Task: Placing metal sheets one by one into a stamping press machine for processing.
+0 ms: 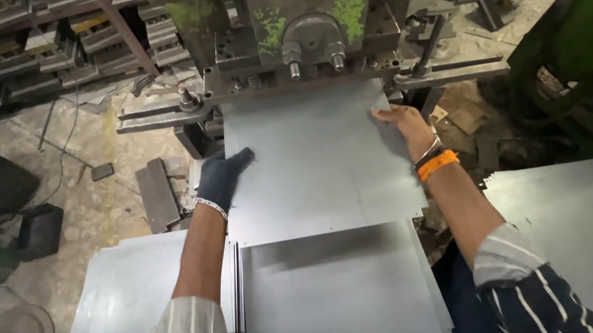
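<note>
gloved left hand (226,179) and bare right hand (404,123) lie spread flat on the side edges of a metal sheet (315,164), squaring it under the green press (309,27); sheet stack (337,298) sits below it.

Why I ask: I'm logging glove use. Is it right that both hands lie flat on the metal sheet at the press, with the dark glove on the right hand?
Not quite. The head view shows the dark glove on the left hand; the right hand is bare, with an orange band at the wrist. Both hands do lie flat on the metal sheet at the press.
</note>
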